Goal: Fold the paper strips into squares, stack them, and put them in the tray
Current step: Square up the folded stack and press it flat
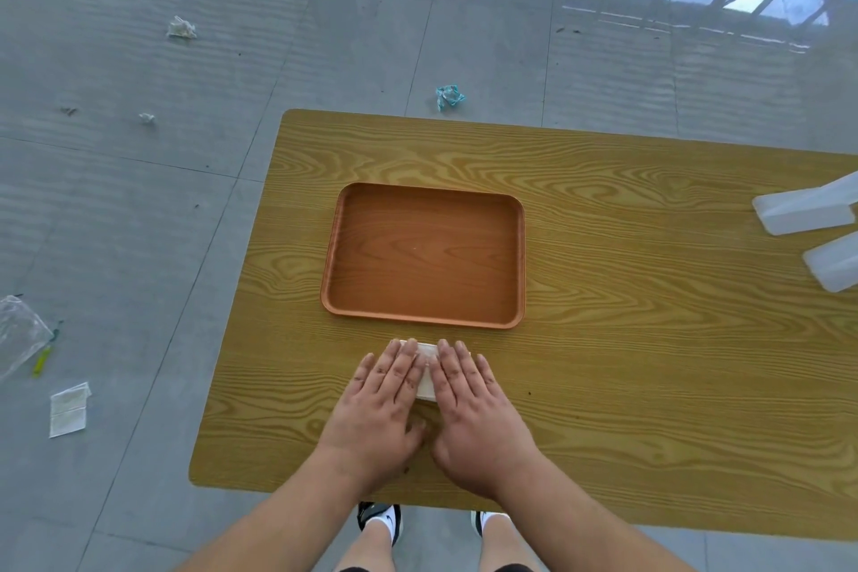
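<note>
A folded white paper (425,369) lies on the wooden table (650,339) just in front of the brown tray (332,255), which holds nothing. My left hand (378,409) and my right hand (473,409) lie flat side by side on the paper, palms down, fingers stretched and pointing at the tray. The hands cover most of the paper; only a narrow strip shows between them and at the fingertips. How many layers it has is hidden.
Two translucent plastic containers (801,211) (833,265) lie at the table's right edge. Crumpled paper scraps (181,28) (448,97), a flat paper piece (68,409) and a clear plastic bag (21,334) litter the grey floor. My shoes (380,520) show below the near table edge.
</note>
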The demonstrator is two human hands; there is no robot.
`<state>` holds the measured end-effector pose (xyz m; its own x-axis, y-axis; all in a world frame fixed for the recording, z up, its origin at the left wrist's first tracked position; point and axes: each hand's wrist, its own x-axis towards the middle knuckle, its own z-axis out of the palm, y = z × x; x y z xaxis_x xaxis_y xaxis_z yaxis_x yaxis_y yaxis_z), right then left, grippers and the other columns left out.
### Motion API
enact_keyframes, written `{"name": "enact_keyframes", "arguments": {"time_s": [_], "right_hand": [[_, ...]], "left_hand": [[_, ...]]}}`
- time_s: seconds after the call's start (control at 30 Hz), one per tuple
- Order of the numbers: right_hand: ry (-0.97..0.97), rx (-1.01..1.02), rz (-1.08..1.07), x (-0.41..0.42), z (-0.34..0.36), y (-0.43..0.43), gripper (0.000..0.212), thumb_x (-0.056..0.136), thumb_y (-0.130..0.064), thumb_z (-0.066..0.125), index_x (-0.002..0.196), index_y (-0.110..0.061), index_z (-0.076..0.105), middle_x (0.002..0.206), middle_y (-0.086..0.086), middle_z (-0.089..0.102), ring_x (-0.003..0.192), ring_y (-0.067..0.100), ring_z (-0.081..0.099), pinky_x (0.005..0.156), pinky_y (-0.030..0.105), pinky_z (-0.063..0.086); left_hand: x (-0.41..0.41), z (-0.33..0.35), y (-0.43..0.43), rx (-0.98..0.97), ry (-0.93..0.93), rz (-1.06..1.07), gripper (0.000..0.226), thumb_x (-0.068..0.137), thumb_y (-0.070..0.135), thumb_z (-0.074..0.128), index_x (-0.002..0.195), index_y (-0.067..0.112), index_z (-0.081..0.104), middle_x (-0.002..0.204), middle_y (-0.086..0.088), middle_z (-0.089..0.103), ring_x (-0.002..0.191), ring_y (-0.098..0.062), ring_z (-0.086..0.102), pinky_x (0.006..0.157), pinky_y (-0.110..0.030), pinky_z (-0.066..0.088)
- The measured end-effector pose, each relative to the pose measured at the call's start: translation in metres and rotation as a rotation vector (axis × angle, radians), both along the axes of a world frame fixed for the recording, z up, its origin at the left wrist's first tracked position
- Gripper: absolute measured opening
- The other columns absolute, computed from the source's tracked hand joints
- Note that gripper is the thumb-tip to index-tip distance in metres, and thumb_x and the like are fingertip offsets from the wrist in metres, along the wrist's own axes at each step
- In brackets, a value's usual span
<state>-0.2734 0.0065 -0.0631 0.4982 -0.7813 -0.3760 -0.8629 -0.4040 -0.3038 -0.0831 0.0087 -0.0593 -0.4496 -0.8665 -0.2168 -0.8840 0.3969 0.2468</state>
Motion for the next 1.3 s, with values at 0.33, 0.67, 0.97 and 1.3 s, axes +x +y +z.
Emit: {"name": "enact_keyframes", "arguments": {"time_s": [0.33,0.67,0.97,1.3], "right_hand": [[0.103,0.001,0.036,-0.018,-0.011,-0.001,0.088,0.1,-0.07,0.016,0.158,-0.016,-0.023,0.167,0.009,-0.029,0.152,0.024,-0.03,0.123,0.051,-0.01],[0.142,0.034,0.033,-0.016,-0.01,-0.001,0.085,0.099,-0.072,0.005,0.156,-0.018,-0.029,0.165,0.007,-0.035,0.149,0.023,-0.037,0.123,0.056,-0.012],[0.106,0.023,0.024,-0.017,-0.007,-0.001,0.084,0.101,-0.071,0.01,0.158,-0.017,-0.022,0.168,0.007,-0.027,0.152,0.025,-0.031,0.122,0.054,-0.012],[-0.55,0.158,-0.714,-0.027,0.021,-0.017,0.081,0.097,-0.056,0.057,0.162,-0.024,0.021,0.162,-0.013,0.029,0.149,0.008,0.03,0.12,0.031,0.028]], "left_hand": [[0.016,-0.012,0.0,0.117,-0.047,0.027,0.078,0.104,0.065,0.021,0.166,0.019,0.011,0.175,0.001,0.001,0.161,-0.025,0.003,0.125,-0.051,0.005],[-0.021,0.022,-0.06,0.456,0.19,0.957,0.059,0.081,0.051,0.08,0.126,0.019,0.059,0.12,-0.001,0.065,0.101,-0.022,0.063,0.077,-0.032,0.047],[-0.033,0.025,-0.057,0.605,0.499,1.182,0.039,0.075,0.032,0.085,0.099,0.027,0.056,0.096,0.004,0.07,0.08,-0.015,0.069,0.066,-0.034,0.056],[-0.016,0.041,-0.057,0.983,1.068,1.107,0.02,0.09,0.011,0.081,0.109,0.01,0.076,0.101,-0.016,0.082,0.089,-0.033,0.077,0.086,-0.052,0.059]]}}
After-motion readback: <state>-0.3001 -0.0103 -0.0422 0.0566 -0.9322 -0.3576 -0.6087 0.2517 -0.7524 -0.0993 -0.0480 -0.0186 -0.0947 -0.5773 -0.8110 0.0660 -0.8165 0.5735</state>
